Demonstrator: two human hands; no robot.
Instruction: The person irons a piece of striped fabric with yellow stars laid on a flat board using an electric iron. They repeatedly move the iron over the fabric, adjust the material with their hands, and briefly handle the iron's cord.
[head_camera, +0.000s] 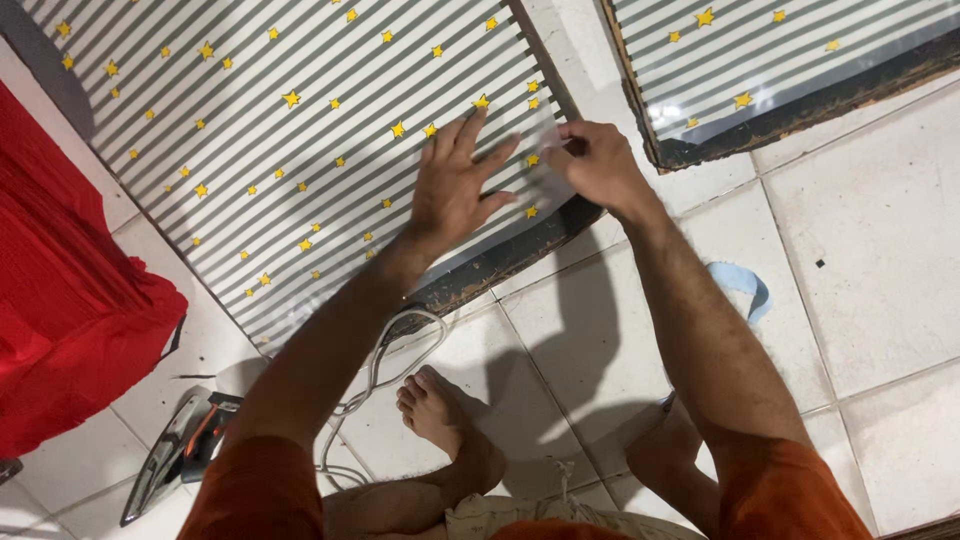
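A large board (300, 140) covered in grey-and-white striped paper with yellow stars lies on the tiled floor under a clear plastic film. My left hand (455, 185) presses flat on the film near the board's lower right corner, fingers spread. Just to its right, my right hand (597, 162) pinches the edge of the clear film (548, 150) at the board's corner. The board's dark, worn edge (500, 265) shows below my hands.
A second striped, starred board (780, 60) lies at the top right. Red cloth (70, 300) fills the left side. A grey and orange tool (175, 450) and a white cord (385, 370) lie by my bare foot (440, 420). A blue tape piece (745, 285) rests on the tiles.
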